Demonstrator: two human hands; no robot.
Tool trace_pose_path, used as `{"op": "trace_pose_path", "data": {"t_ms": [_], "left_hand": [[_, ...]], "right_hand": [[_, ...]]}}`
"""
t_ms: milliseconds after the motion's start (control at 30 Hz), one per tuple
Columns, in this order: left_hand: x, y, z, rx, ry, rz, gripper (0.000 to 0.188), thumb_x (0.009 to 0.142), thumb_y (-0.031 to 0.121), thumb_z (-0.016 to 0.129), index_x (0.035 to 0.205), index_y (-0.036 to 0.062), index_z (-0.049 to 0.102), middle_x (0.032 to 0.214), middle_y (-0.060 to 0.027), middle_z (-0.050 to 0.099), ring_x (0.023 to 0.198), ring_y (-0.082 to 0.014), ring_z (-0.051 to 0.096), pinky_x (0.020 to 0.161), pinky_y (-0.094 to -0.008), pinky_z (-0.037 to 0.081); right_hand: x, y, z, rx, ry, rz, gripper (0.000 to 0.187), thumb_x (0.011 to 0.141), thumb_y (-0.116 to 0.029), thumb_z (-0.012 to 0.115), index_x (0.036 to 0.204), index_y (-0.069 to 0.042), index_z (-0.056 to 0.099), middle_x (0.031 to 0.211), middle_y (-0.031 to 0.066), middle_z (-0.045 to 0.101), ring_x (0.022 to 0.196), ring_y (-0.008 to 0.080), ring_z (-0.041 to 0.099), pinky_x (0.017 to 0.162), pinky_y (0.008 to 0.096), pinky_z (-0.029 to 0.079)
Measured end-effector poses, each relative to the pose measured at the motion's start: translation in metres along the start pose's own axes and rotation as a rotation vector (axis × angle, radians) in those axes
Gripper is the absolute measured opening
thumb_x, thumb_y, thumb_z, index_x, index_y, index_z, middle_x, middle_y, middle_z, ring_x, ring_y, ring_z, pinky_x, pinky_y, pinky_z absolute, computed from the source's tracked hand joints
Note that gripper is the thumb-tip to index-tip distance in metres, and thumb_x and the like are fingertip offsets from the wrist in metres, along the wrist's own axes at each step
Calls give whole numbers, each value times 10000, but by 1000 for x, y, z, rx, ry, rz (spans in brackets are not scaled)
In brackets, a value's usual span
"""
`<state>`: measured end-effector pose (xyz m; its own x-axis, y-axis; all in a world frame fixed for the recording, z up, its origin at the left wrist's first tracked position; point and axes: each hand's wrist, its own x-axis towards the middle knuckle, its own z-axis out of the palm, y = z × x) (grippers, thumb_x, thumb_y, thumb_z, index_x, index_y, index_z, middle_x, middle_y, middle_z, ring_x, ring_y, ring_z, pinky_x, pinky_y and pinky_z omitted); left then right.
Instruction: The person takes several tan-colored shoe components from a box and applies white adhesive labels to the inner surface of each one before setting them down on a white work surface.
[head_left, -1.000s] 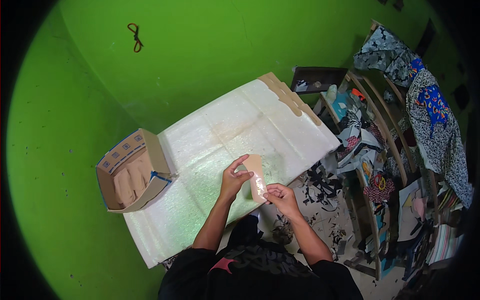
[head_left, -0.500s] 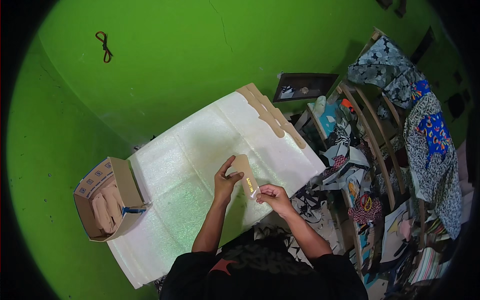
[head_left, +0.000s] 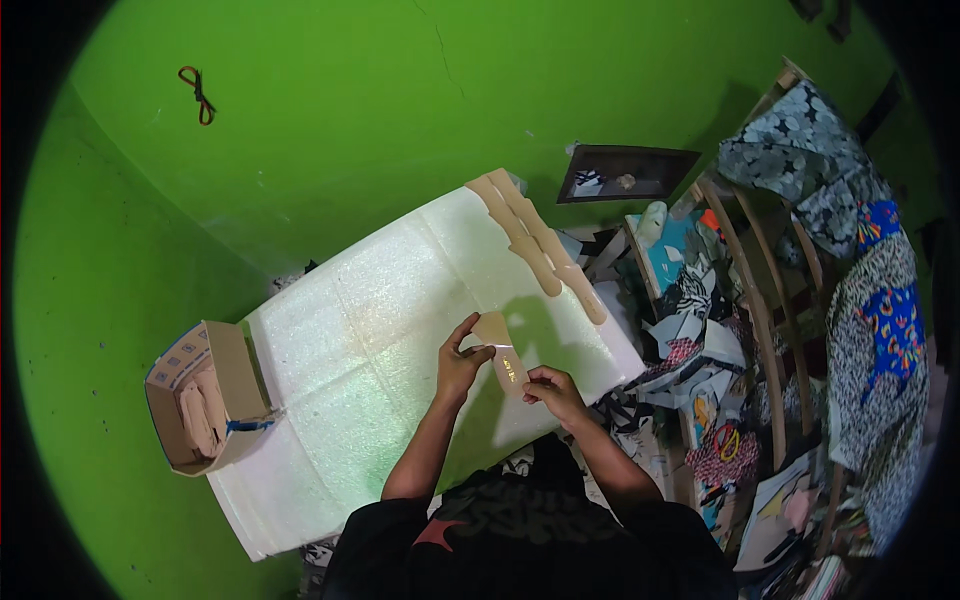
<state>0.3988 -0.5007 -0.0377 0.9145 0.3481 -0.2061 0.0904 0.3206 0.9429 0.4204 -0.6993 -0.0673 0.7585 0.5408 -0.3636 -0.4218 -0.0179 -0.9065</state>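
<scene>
Head view: the left hand [head_left: 460, 367] and the right hand [head_left: 553, 393] grasp a flat, elongated beige piece with gold lettering [head_left: 509, 370] between them, in the air over the near right part of a table with a glossy white covering [head_left: 370, 300]. The left hand pinches its upper left edge between thumb and fingers, the thumb lying on the face; the right hand pinches the lower right end with its fingertips. A bright, shiny line crosses the piece beside the left thumb, the surface tan above it and pinker below. Whether it rests against anything under the hands cannot be told.

Well to the left of the left hand, at the table's left end, stands an open cardboard box with blue edging [head_left: 236, 365], holding a bundle of flat beige pieces [head_left: 203, 415]. Beyond the hands, along the far right edge of the table, lies an overlapping row of long tan pieces with wavy outlines [head_left: 538, 262].

To the right of the right hand, past the table, a wooden rack [head_left: 762, 340] bears heaped, many-coloured fabric scraps [head_left: 690, 335], and a black-and-white speckled cloth [head_left: 855, 400] hangs farther right. Far ahead of the hands, a dark looped cord [head_left: 197, 96] hangs on a bright green wall [head_left: 320, 130].
</scene>
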Motion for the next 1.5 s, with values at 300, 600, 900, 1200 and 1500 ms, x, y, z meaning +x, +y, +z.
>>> {"op": "trace_pose_path", "data": {"t_ms": [300,600,900,1200,1500], "left_hand": [[46,-48,75,140,33,-3,549,737,-44,650,1255,53,496,1228,-146,510,923,-224,617,760,-283,511],[84,-102,121,90,248,47,292,771,-17,640,1023,24,496,920,-84,530,768,-127,558,630,-242,486],[113,-129,124,243,334,109,217,750,1,665,930,-6,544,831,-61,572,699,-99,538,610,-230,466],[131,-131,133,346,350,225,193,743,-17,665,903,-9,557,796,-63,583,660,-105,530,631,-237,460],[137,-129,136,452,381,278,210,717,-5,683,895,1,573,815,-85,594,612,-135,539,590,-265,458]], "right_hand": [[46,-11,-92,-196,43,-61,126,794,-53,637,898,-3,589,794,38,599,675,96,561,556,227,462],[74,-11,-150,-330,6,-55,118,777,-34,641,871,6,582,774,62,603,591,101,557,496,227,458],[99,-14,-159,-601,31,-219,110,774,-25,638,863,1,579,739,63,613,594,124,576,561,255,470],[114,-17,-163,-839,86,-316,117,736,-47,647,829,-35,576,748,117,642,682,252,633,629,334,493],[119,-22,-162,-957,124,-398,139,710,-21,667,807,-34,567,710,128,628,658,280,635,591,342,492]]}}
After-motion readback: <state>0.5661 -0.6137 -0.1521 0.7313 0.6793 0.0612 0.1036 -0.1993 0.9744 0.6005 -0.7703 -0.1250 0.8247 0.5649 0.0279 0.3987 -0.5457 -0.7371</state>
